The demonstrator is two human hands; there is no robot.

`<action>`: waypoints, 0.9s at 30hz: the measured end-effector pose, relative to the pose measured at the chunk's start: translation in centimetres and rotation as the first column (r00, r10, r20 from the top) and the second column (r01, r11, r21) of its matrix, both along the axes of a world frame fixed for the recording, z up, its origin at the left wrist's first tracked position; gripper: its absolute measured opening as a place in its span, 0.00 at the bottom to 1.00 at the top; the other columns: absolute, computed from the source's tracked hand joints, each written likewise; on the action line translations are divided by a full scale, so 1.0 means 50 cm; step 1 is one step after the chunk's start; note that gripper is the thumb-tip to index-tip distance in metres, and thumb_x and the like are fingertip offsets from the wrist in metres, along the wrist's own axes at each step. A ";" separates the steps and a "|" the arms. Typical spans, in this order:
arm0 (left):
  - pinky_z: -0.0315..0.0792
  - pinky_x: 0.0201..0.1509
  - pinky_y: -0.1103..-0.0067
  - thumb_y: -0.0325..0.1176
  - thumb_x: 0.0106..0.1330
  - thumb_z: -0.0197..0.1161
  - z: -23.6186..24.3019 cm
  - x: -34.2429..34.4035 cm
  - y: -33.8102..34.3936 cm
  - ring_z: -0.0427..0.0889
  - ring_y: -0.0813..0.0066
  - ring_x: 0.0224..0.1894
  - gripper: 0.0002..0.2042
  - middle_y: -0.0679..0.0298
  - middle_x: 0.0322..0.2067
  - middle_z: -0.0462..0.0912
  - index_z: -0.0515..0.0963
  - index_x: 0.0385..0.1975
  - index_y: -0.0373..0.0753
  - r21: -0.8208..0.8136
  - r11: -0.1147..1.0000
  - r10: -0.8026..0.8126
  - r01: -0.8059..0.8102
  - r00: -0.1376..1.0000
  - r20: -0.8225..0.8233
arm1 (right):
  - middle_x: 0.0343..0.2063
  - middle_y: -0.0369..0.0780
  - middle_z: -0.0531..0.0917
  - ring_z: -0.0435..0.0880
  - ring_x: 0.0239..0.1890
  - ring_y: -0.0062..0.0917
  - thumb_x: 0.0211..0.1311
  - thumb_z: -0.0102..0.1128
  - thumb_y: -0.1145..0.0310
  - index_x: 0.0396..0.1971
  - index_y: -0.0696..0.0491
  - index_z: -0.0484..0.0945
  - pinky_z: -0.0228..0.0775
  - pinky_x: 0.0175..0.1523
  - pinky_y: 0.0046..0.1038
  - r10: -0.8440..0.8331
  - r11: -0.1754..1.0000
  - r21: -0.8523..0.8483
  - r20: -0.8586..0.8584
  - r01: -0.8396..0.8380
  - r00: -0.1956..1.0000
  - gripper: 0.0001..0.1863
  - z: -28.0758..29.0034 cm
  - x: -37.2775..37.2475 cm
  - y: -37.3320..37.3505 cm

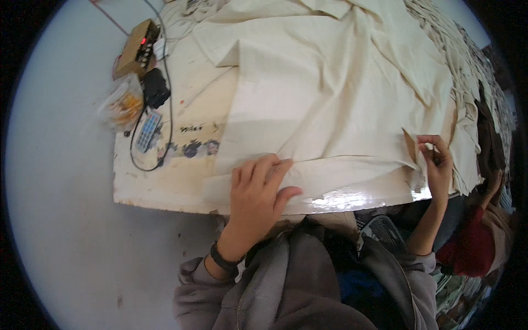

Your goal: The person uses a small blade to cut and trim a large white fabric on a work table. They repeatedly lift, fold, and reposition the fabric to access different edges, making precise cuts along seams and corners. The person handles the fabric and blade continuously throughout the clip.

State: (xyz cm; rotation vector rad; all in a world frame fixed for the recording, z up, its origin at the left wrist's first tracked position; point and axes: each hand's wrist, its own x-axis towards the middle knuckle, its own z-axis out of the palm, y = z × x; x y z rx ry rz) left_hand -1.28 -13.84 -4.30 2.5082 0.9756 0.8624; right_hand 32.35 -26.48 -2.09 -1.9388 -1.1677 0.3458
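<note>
A large sheet of cream cloth (pixel 280 93) covers most of the table, with soft creases running through its middle. Along its near side, a long band of cloth (pixel 335 171) lies close to the front edge. My left hand (pixel 256 184) rests flat on the left part of this band, fingers spread, with a dark band on the wrist. At the band's right end, my right hand (pixel 437 159) pinches the edge of the cloth between thumb and fingers, lifting it a little. A tan pointed flap (pixel 410 144) stands up beside those fingertips; I cannot tell its material.
On the table's left side are a brown box with a red light (pixel 136 48), a black adapter (pixel 156 88), a clear plastic bag (pixel 124 104), a remote control (pixel 148 131) and a looping cable. Strips of cloth (pixel 462 66) pile at right, where a person's red sleeve (pixel 467 250) shows.
</note>
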 end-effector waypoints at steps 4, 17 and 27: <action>0.60 0.44 0.70 0.35 0.53 0.64 -0.015 0.006 0.021 0.70 0.66 0.40 0.08 0.66 0.34 0.75 0.77 0.31 0.43 -0.023 0.998 0.053 -0.054 0.997 -0.063 | 0.39 0.36 0.78 0.76 0.41 0.20 0.39 0.69 0.75 0.41 0.55 0.78 0.67 0.43 0.21 0.158 0.973 -0.164 -0.053 -0.165 0.986 0.22 0.012 -0.037 -0.017; 0.65 0.46 0.68 0.24 0.56 0.57 0.006 0.055 0.035 0.73 0.59 0.40 0.08 0.58 0.35 0.75 0.76 0.36 0.36 -0.159 0.983 -0.080 0.093 0.993 0.083 | 0.40 0.39 0.78 0.81 0.35 0.28 0.42 0.61 0.80 0.40 0.52 0.75 0.72 0.37 0.24 0.321 0.947 -0.028 0.144 -0.320 0.936 0.20 -0.009 -0.108 -0.014; 0.67 0.44 0.71 0.31 0.57 0.61 0.011 0.149 0.003 0.74 0.62 0.40 0.09 0.61 0.35 0.74 0.77 0.35 0.37 -0.099 0.977 -0.192 0.187 0.980 -0.052 | 0.23 0.46 0.80 0.81 0.30 0.41 0.51 0.58 0.73 0.32 0.59 0.75 0.70 0.34 0.32 0.178 0.969 -0.183 0.040 -0.168 0.983 0.09 -0.019 -0.072 0.028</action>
